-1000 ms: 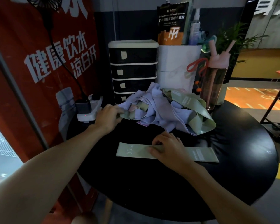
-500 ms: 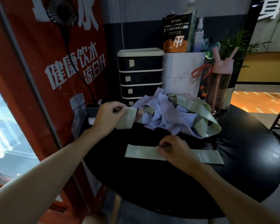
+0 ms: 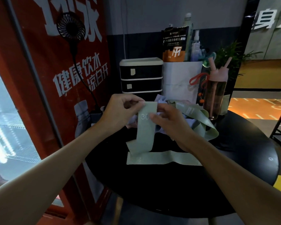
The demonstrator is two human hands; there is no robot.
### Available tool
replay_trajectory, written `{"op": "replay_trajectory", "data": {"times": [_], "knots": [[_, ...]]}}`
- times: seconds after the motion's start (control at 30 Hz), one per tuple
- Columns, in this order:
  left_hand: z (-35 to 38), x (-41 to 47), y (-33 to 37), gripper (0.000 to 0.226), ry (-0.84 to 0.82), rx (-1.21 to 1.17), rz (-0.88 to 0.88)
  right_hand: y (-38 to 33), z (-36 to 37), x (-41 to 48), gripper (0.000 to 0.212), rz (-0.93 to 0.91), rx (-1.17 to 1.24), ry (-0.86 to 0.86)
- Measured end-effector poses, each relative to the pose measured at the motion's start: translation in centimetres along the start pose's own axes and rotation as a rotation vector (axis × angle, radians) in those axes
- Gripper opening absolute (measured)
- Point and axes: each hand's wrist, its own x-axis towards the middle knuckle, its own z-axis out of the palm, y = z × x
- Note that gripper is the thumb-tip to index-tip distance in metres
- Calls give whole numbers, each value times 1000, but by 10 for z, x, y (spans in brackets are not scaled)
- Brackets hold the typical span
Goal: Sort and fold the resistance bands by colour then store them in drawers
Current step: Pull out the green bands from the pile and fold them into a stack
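A green resistance band marked "30" [image 3: 146,130] hangs upright above the table. My left hand [image 3: 120,109] pinches its top left corner. My right hand [image 3: 167,120] grips its right edge near the top. Its lower end touches a second green band [image 3: 159,158] that lies flat on the black round table [image 3: 234,168]. Behind my hands is a pile of lilac and green bands [image 3: 196,117]. The black drawer unit [image 3: 141,77] with a white top stands at the back, its drawers closed.
A white box [image 3: 180,80] with a pouch and bottles stands right of the drawers. A pink-capped water bottle [image 3: 216,93] is beside the pile. A black fan [image 3: 71,26] and its cable hang on the red wall at left. A plant stands behind.
My left hand has pulled a green band out of the pile and lifted it. My right hand left the flat band on the table and took hold of the lifted band.
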Motion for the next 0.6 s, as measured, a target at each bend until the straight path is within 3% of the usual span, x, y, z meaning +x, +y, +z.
{"op": "replay_trajectory", "data": {"times": [0.07,0.23,0.33,0.47,0.6], "knots": [[2,2,7,7,10,-78,-25,-5,-4,-4,21,10,22,-14],[14,7,25,12,-11,-127,-99,-16,-7,-4,42,13,56,45],[18,16,31,11,102,-174,-117,-21,-11,-4,26,49,182,6],[15,27,37,3,215,-326,-170,-20,-18,-8,34,77,241,-70],[6,34,32,8,342,-392,-256,-15,-30,-13,26,111,268,-123]]}}
